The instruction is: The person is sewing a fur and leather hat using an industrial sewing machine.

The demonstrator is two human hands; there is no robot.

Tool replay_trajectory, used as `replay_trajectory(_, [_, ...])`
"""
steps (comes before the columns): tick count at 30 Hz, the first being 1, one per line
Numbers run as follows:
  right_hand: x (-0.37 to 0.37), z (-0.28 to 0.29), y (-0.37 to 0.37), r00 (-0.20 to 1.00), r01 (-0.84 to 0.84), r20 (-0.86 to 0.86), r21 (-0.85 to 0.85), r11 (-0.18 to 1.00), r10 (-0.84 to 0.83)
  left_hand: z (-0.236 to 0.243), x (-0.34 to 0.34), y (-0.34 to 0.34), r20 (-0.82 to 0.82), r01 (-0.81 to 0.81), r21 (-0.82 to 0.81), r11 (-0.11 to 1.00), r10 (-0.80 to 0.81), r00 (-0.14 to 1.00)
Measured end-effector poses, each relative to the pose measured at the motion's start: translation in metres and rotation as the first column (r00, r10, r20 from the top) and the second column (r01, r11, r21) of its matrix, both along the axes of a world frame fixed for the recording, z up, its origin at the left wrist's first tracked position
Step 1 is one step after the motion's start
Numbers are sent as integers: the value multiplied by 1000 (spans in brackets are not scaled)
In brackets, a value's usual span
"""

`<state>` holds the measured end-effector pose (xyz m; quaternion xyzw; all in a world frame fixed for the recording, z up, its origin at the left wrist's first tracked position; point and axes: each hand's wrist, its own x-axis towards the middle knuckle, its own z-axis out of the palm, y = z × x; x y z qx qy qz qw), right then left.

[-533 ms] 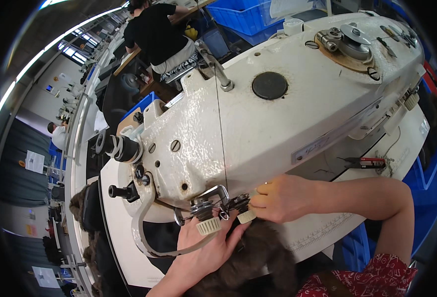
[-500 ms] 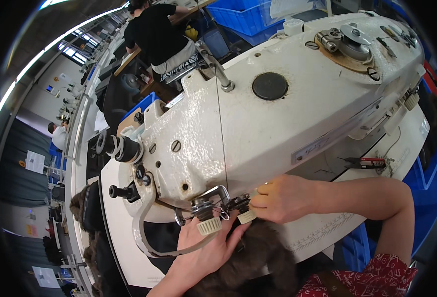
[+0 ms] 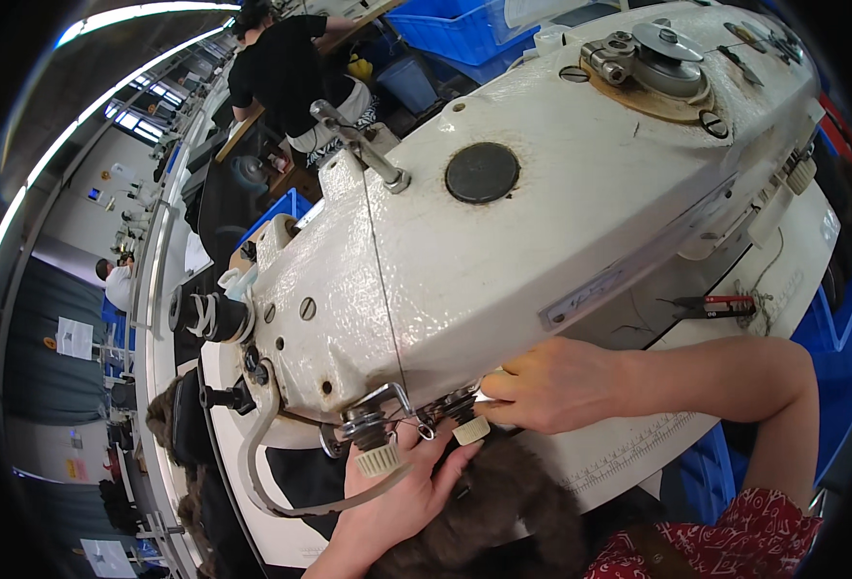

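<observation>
My left hand [image 3: 392, 497] lies low under the front end of a white sewing machine [image 3: 426, 289], on black fabric [image 3: 305, 473] beside brown fur [image 3: 503, 492]. Its thumb is stretched out and apart from the index finger; the tension knobs hide the other fingertips. From the right comes my right hand [image 3: 561, 386], its fingers curled closed just beside the right-hand tension knob [image 3: 471, 430]. The machine head covers its fingertips, so what they pinch is hidden. A dark thread [image 3: 382, 270] runs down over the machine to the left-hand tension knob [image 3: 377, 458].
Red-and-black thread snips [image 3: 711, 307] lie on the white machine bed [image 3: 628, 449], right of the machine. Blue bins [image 3: 701, 482] stand below it. A curved metal guard [image 3: 262, 482] loops around the left front. Beyond the machine sits a person in black [image 3: 281, 72].
The whole view has shifted slightly, so the machine appears farther left. Both hands keep nearly the same place at the machine's front end; the right fingers have moved only a little.
</observation>
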<state>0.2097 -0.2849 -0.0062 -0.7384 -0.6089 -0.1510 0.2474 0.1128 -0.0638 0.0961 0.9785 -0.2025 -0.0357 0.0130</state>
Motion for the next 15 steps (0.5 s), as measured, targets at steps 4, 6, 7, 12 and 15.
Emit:
replay_trajectory(4, [2, 1, -2, 999, -33, -2, -35, 999, 33, 0, -1, 2, -109, -90, -61, 994, 83, 991])
replay_trajectory(6, [4, 2, -2, 999, -37, 14, -53, 998, 38, 1, 0, 2, -124, -91, -64, 994, 83, 989])
replay_trajectory(7, [5, 2, -1, 999, -42, 27, -53, 998, 43, 1, 1, 2, -119, -76, -58, 995, 69, 990])
replay_trajectory(12, [10, 10, -5, 997, -74, -25, -112, 991, 71, 3, 7, 2, -169, -55, -52, 997, 45, 985])
replay_trajectory(15, [13, 15, -10, 979, -114, -183, -119, 986, 91, 5, 7, 1, -209, -73, -69, 995, 57, 976])
